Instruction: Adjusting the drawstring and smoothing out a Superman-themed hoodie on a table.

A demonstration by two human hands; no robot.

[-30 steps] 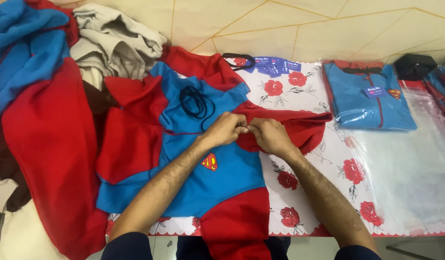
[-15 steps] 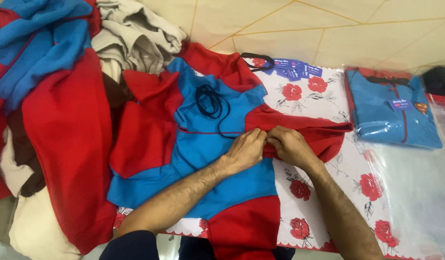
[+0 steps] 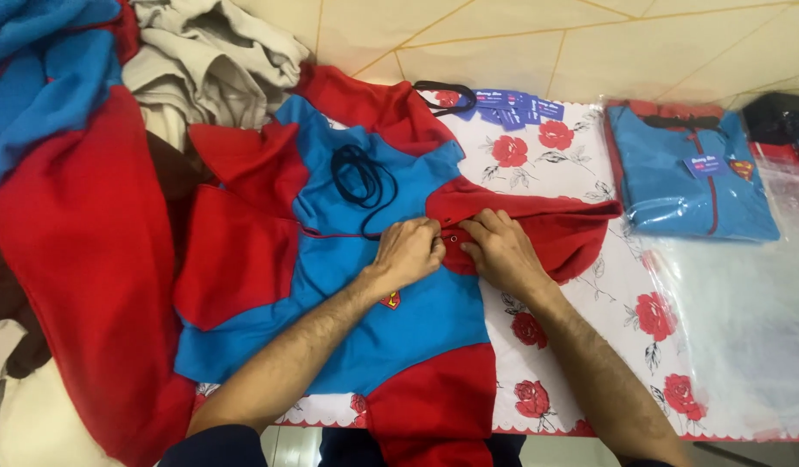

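Observation:
A blue and red hooded garment lies spread on the table with a small chest emblem. A black drawstring cord is coiled on its upper part. My left hand and my right hand meet at the edge of the red hood. Both pinch the hood fabric around a small eyelet, fingertips almost touching each other.
A heap of blue, red and grey garments fills the left. A white cloth with red roses covers the table. A folded blue garment in a clear bag, blue tags and clear plastic bags lie to the right.
The view has shifted left and closer. My hands stay pinched together at the hood edge, with small finger movements only.

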